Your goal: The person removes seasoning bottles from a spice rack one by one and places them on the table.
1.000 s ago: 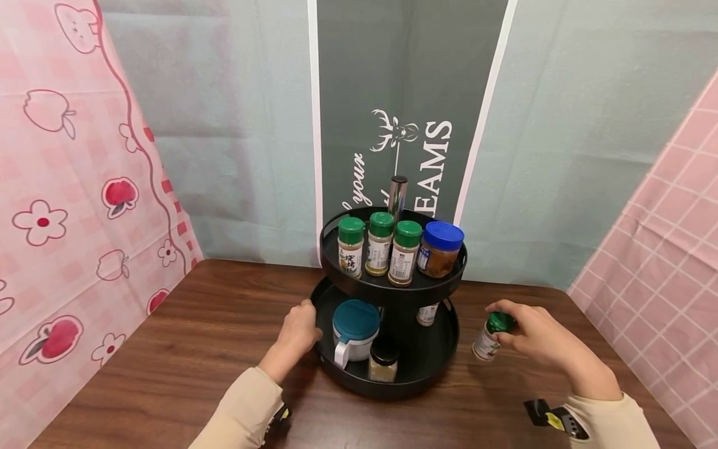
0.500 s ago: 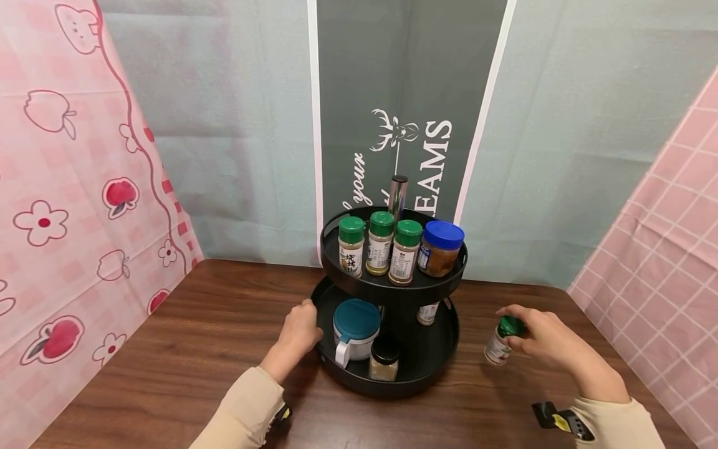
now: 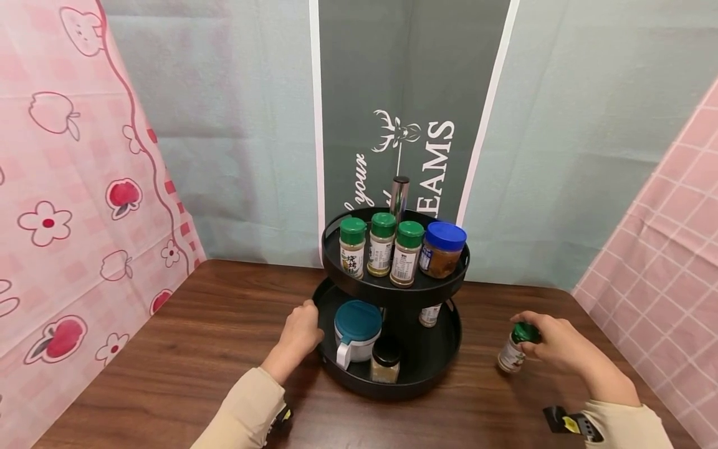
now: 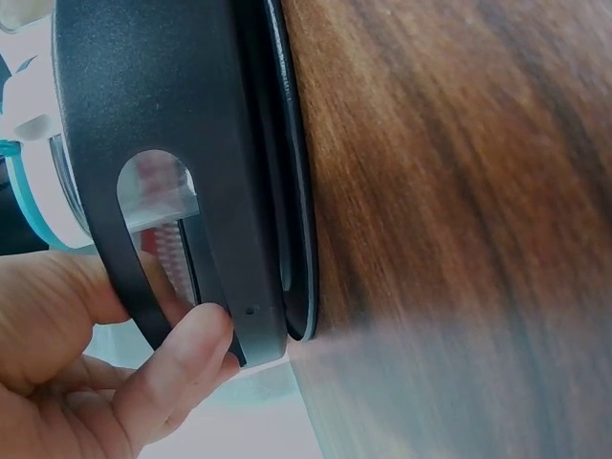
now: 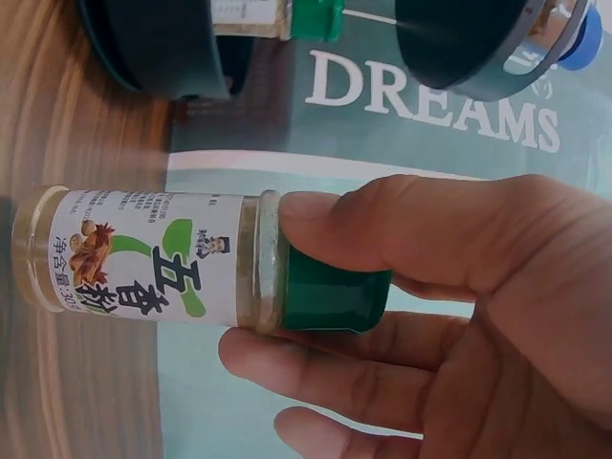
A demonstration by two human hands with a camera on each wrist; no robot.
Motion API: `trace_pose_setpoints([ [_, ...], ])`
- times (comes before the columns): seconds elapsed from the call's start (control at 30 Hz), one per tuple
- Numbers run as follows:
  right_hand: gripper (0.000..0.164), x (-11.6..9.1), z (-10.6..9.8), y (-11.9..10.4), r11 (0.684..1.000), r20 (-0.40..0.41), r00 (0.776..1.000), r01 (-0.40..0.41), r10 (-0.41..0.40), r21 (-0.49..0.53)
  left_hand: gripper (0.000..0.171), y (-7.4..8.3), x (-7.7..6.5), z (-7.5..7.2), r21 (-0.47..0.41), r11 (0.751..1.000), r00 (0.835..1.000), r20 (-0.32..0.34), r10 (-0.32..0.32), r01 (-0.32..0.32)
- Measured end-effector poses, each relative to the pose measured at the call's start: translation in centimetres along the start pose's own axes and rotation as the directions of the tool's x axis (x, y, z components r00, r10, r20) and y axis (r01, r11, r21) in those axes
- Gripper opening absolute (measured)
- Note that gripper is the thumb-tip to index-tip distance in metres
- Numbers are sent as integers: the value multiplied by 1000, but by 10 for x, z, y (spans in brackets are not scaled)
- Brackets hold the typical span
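My right hand (image 3: pixel 558 349) pinches a spice jar (image 5: pixel 148 253) by its green cap, thumb on one side and fingers on the other. In the head view the jar is slightly tilted, close over the table to the right of a black two-tier turntable rack (image 3: pixel 392 390). My left hand (image 3: pixel 300 330) grips the rack's lower tier at its left side. In the left wrist view, the thumb and fingers (image 4: pixel 182 368) hold the tier's wall at a cut-out handle slot (image 4: pixel 158 206).
Three green-capped spice jars (image 3: pixel 404 259) and a blue-lidded jar (image 3: pixel 443 249) stand on the upper tier. Below are a teal-lidded container (image 3: pixel 357 330), a black-lidded jar (image 3: pixel 385 362) and another partly hidden jar (image 3: pixel 430 315). Cloths hang behind and beside the wooden table (image 3: pixel 224 337).
My right hand has moved to the right with the spice jar, farther from the rack. The left hand stays on the lower tier, and the rack's contents look unchanged.
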State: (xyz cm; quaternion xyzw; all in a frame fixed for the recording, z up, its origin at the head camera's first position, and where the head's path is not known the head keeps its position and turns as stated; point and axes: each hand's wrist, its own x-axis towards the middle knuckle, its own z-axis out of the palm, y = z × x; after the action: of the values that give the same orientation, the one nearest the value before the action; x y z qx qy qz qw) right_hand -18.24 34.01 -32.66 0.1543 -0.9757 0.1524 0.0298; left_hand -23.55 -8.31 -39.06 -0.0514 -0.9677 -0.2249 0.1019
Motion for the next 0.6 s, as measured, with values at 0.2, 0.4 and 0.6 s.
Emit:
trace_pose_setpoints([
  [0.2,37,0,4,8,1000,12,1000,-18,18,-14,33,0,-1,0,-3,1000,1000,-2,-5,5],
  [0.4,37,1,7,13,999,22,999,-29,30,-19,32,-1,0,-1,-3,1000,1000,-5,5,-5],
  [0.6,36,2,10,15,999,33,998,-53,54,-9,32,-2,1,0,-10,1000,1000,6,1,0],
])
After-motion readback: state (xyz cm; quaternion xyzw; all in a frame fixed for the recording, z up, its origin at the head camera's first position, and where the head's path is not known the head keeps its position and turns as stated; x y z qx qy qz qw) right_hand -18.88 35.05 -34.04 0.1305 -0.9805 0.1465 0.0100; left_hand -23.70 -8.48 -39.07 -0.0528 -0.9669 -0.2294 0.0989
